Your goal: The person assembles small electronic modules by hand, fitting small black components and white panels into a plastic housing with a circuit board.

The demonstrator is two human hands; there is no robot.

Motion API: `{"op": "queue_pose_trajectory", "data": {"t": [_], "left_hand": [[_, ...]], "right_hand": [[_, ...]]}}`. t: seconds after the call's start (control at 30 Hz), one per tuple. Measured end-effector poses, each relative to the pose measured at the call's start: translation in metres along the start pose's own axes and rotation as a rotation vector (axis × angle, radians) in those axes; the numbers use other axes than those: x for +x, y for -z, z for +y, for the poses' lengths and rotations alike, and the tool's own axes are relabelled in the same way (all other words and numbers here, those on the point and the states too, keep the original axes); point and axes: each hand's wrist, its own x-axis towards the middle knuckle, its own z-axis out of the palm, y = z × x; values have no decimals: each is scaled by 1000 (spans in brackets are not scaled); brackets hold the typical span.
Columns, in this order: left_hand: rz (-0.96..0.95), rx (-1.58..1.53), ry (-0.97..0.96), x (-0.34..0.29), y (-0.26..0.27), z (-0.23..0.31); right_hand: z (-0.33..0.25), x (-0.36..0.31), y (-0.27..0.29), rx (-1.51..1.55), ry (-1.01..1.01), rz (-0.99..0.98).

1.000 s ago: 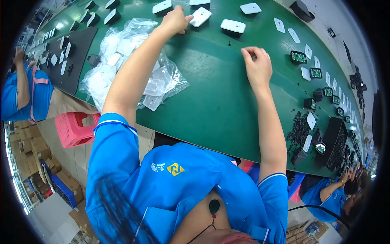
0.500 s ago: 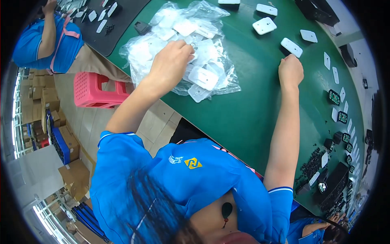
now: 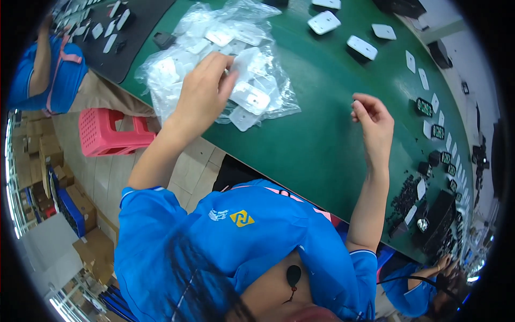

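My left hand [image 3: 205,88] is over a clear plastic bag [image 3: 287,99] full of white rounded-rectangle plastic covers. Its thumb and fingers are apart beside the translucent plastic, and the fingertips are partly hidden. One white cover [image 3: 250,99] with small holes lies at the bag's near side. Above the green table, my right hand [image 3: 374,119] is closed in a pinch. A small dark piece [image 3: 354,100] shows at its fingertips, too small to name. Beyond that hand, a white-topped block [image 3: 362,48] rests on the table.
More white-topped pieces [image 3: 324,22] stand at the far side. Along the right edge are open black housings with green circuit boards [image 3: 424,107], white covers and a pile of small black parts [image 3: 406,197]. A pink stool [image 3: 102,132] and a co-worker [image 3: 40,75] are at left.
My right hand has drawn back toward me from the white-topped block. My left hand's thumb has spread from its fingers over the bag. The whole view has shifted slightly.
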Motion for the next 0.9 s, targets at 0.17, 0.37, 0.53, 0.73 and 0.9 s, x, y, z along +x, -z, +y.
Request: {"op": "queue_pose_trajectory", "data": {"t": [0.17, 0.37, 0.53, 0.73, 0.9], "left_hand": [[-306, -938, 281, -16, -39, 69], [-359, -1004, 105, -9, -86, 116], [-299, -962, 83, -12, -106, 126], [-370, -1203, 337, -17, -107, 135], [-484, -1169, 407, -14, -116, 122]], "right_hand": [[-17, -44, 1, 371, -45, -54], [-11, -72, 4, 415, 36, 32], [-2, -82, 4, 369, 83, 112], [0, -94, 12, -147, 238, 240], [3, -100, 5, -234, 251, 254]]}}
